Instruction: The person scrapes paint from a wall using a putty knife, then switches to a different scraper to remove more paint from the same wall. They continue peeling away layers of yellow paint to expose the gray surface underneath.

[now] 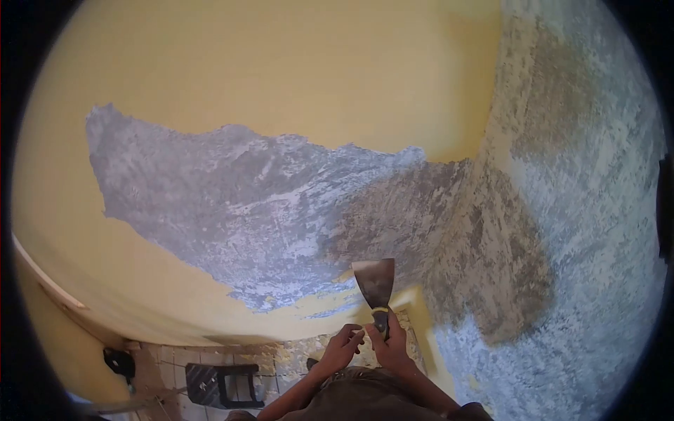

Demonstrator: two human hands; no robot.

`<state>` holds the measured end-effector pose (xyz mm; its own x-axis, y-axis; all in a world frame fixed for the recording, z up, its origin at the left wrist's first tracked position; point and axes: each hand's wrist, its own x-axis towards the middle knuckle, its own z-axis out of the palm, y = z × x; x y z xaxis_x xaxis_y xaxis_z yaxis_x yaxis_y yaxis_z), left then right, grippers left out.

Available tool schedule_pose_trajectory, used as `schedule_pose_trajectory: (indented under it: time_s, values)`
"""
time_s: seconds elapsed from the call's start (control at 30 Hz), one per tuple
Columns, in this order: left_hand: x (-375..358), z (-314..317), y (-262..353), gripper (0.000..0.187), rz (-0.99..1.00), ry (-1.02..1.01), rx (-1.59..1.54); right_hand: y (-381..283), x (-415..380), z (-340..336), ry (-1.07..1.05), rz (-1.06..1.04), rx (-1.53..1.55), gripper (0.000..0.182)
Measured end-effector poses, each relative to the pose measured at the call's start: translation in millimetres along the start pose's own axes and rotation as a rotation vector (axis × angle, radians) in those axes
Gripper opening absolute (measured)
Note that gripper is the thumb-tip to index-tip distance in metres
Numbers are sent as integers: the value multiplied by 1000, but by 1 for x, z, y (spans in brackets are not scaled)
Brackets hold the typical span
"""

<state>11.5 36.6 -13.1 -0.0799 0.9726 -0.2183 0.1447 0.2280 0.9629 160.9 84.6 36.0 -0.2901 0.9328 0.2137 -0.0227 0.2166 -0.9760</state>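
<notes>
A scraper (375, 281) with a wide metal blade and a dark handle points up toward the wall in the head view. My right hand (390, 346) is wrapped round its handle. Close beside it on the left is my left hand (342, 347), fingers bent, near the handle's lower end; whether it pinches something small is too small to tell. Behind the blade, the yellow wall (295, 63) has a large bare grey patch (210, 182) with ragged edges. Darker areas mark the patch near the corner.
The adjoining wall (597, 245) on the right is stripped and mottled. Paint flakes (295, 356) lie on the tiled floor near my feet. A black stool-like object (223, 385) stands at the lower left, with a dark item (119, 363) beyond it.
</notes>
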Motion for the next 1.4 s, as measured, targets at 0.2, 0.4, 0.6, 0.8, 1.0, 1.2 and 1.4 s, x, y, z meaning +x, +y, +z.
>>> schedule_pose_trajectory:
  time_s: [0.2,0.4,0.6,0.8,1.0,1.2,1.4]
  values:
    - [-24,30,-16,37,-96,34,-103,-5,5,-16,-87,131,-48,66]
    - [-24,54,37,69,420,203,-645,-25,26,8,-113,98,229,63]
    - [-29,31,122,101,562,175,-519,-89,55,40,6,-149,173,52]
    - [15,-2,151,110,784,121,-312,-119,96,66,214,-212,348,50]
    - [34,-33,162,96,849,162,-80,-113,120,87,361,-341,175,40]
    - [35,-45,167,90,870,148,-65,-115,121,96,392,-253,150,41]
    - [50,-62,168,91,943,98,-2,-122,134,101,469,-426,57,40]
